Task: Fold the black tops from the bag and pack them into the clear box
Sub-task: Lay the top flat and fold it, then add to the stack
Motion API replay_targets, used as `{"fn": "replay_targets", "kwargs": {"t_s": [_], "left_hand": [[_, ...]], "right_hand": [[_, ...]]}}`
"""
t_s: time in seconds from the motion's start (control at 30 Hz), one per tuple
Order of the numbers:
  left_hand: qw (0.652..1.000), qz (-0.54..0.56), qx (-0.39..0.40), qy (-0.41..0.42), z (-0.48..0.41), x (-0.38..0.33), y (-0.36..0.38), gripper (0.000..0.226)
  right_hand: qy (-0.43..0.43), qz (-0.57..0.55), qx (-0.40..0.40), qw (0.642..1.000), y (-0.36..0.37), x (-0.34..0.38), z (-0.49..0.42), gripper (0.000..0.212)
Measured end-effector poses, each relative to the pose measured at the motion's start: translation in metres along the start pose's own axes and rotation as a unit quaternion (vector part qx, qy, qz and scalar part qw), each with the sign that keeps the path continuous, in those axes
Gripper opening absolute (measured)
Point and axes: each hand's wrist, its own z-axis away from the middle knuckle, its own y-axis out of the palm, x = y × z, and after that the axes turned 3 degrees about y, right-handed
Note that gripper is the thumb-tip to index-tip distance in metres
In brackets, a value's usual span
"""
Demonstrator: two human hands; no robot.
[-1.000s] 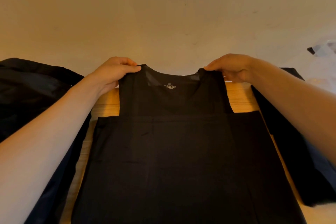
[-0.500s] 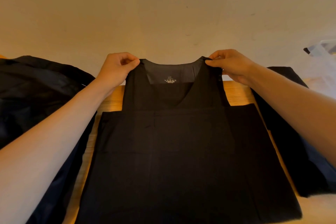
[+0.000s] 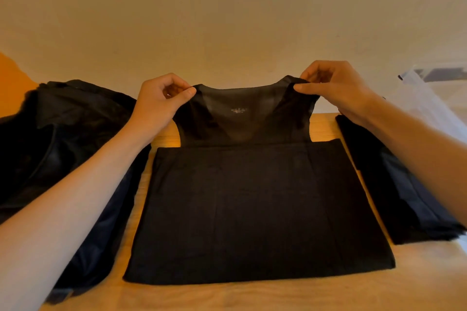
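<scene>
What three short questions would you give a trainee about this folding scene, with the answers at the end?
1. True or false: the left hand and the right hand each pinch a shoulder strap of the black top.
2. Where does the lower part of the top lie? A. flat on the wooden table; B. on the floor; C. inside a drawer.
3. Which lies on the person's left: the dark bag or the folded dark cloth?

Key: 1 true; 2 A; 3 the dark bag.
</scene>
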Motion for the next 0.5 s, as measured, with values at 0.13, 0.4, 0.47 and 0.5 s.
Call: {"fn": "replay_targets", "kwargs": {"t_s": [0.13, 0.4, 0.47, 0.5], "left_hand": [[0.999, -0.003, 0.022, 0.024, 0.038, -0.012, -0.013, 0.004], [0.981, -0.074, 0.138, 0.113, 0.12, -0.009, -0.017, 0.013], [0.972, -0.103, 0.167, 0.132, 0.136, -0.005, -0.013, 0.013], [0.968, -0.112, 0.175, 0.141, 0.144, -0.002, -0.01, 0.013]], "right_hand": [[-0.049, 0.047, 0.037, 0.997, -0.005, 0.009, 0.038, 0.013], [-0.169, 0.239, 0.112, 0.949, 0.006, -0.009, 0.109, 0.018], [-0.201, 0.281, 0.129, 0.929, 0.011, -0.019, 0.122, 0.014], [-0.214, 0.295, 0.135, 0.921, 0.014, -0.025, 0.129, 0.014]]}}
